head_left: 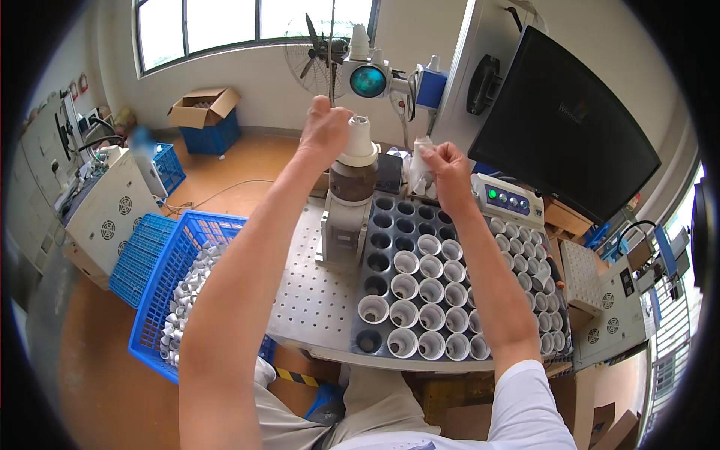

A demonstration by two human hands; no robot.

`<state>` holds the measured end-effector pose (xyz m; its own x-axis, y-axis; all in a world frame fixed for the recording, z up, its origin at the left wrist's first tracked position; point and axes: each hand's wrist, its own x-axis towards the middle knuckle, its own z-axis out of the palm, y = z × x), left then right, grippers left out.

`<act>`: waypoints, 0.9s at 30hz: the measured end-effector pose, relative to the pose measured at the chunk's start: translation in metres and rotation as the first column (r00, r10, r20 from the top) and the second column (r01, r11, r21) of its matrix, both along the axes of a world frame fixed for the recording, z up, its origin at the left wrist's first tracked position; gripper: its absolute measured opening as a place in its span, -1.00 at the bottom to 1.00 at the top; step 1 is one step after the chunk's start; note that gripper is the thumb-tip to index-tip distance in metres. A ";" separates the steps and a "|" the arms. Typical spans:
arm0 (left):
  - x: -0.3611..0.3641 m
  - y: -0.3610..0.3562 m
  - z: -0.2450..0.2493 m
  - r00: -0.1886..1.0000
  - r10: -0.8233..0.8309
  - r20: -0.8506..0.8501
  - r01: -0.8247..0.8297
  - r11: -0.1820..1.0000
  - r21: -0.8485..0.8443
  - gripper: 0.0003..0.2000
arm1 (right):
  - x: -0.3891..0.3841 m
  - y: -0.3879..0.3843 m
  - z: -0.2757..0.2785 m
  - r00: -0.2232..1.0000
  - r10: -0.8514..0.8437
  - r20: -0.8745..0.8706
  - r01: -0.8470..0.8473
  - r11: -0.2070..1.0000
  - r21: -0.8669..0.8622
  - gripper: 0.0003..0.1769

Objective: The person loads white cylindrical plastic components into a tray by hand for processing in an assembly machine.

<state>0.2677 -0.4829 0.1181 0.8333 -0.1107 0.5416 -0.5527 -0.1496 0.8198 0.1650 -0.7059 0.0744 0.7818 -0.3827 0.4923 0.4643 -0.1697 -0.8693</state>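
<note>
Caution: a bump from the left hand, its fingers curled close by, could tilt the white cup standing on the round fixture; whether that hand grips anything cannot be told. A loose hold could drop the pale, blurred piece pinched in the right hand. The cup tapers upward to a narrow neck.

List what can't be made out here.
All in the head view:
Left hand: its own back hides the grip; contact with the white cup beside it is unclear.
White part in the right hand: blurred, partly covered by the hand; exact shape unclear.
Black tray: some cells hidden by the right forearm.
Blue basket: right side hidden by the left forearm.
Monitor: text too small and faint.
</note>
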 end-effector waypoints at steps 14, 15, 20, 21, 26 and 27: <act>0.048 0.281 -0.206 0.703 0.684 0.195 -0.617 0.450 0.645 -0.76 | 0.030 0.110 0.002 0.972 0.106 0.208 -0.069 0.981 -0.180 -0.52; 0.054 0.327 -0.277 0.678 0.650 0.343 -0.639 0.292 0.712 -0.73 | 0.026 0.108 0.004 0.976 0.107 0.189 -0.066 0.975 -0.214 -0.55; -0.027 0.351 -0.263 0.677 0.583 -0.449 0.114 0.520 0.847 -0.70 | -0.004 0.046 0.008 0.998 0.033 -0.059 -0.054 0.917 -0.396 -0.66; -0.006 0.369 -0.289 0.804 0.547 -0.233 -0.028 0.425 0.905 -0.69 | -0.015 0.029 0.007 0.963 -0.069 -0.260 -0.087 0.834 -0.544 -0.63; -0.006 0.344 -0.276 0.832 0.457 -0.315 0.112 0.418 0.902 -0.70 | -0.055 -0.003 -0.021 0.585 -0.548 -0.598 -0.429 0.417 -0.801 -0.43; -0.003 0.344 -0.281 0.836 0.434 -0.336 0.161 0.392 0.906 -0.71 | -0.060 -0.001 -0.029 0.607 -0.566 -0.558 -0.429 0.358 -0.829 -0.42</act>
